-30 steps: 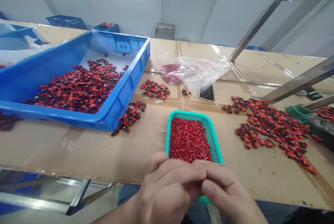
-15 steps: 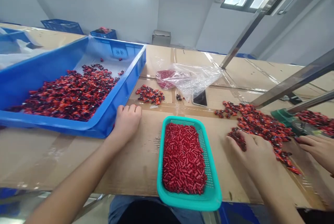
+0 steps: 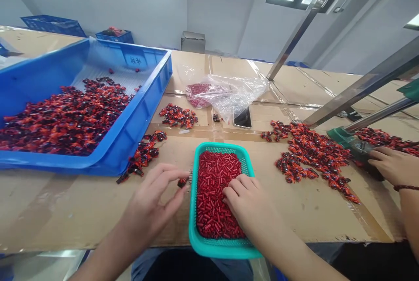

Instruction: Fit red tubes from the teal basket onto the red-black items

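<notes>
My left hand (image 3: 153,202) pinches one small dark red-and-black part (image 3: 182,182) between thumb and fingertips, just left of the teal mesh basket (image 3: 220,246). The basket is full of small red tubes (image 3: 214,185). My right hand (image 3: 248,204) rests in the basket with its fingers curled down onto the red tubes; whether it grips one is hidden. A small heap of red-and-black parts (image 3: 144,154) lies beside the blue crate (image 3: 144,111). A larger heap of the same parts (image 3: 310,150) spreads on the cardboard to the right.
The blue crate holds many red-and-black parts (image 3: 62,115). A clear plastic bag (image 3: 229,91) and a phone (image 3: 242,117) lie behind the basket. Another person's hand (image 3: 393,165) rests at the right by a green tool (image 3: 347,139). Slanted metal bars (image 3: 360,89) cross the right side.
My left hand came back from the small heap by the crate with one part pinched. My right hand left the right-hand heap and went into the basket.
</notes>
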`<action>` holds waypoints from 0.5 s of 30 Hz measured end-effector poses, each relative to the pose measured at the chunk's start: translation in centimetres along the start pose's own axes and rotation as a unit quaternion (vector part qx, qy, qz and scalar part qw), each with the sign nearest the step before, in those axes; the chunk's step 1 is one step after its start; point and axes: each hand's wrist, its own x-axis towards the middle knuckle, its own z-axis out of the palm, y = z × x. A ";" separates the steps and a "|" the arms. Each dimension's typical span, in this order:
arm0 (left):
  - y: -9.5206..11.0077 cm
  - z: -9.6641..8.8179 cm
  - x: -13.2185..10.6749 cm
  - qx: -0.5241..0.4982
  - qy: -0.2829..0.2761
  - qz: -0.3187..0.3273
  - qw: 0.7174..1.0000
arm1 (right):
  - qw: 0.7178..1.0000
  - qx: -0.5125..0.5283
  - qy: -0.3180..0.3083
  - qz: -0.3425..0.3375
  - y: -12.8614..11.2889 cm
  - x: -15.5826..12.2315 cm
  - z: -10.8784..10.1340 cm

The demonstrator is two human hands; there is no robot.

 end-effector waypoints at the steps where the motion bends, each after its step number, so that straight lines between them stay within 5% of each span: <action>1: 0.6 0.2 -0.7 -0.033 0.002 -0.015 0.999 | 1.000 0.010 0.001 -0.003 0.2 0.0 0.1; 8: 3.5 0.6 -3.2 -0.146 0.018 -0.074 0.986 | 0.989 0.145 0.036 -0.003 0.5 -0.4 -1.8; 13: 4.7 0.6 -2.4 -0.131 0.012 -0.021 0.991 | 0.907 0.411 0.077 0.051 -2.0 0.0 -4.9; 15: 4.9 0.8 -2.5 -0.112 0.012 0.001 0.994 | 0.905 0.413 0.097 0.023 -3.0 0.3 -5.7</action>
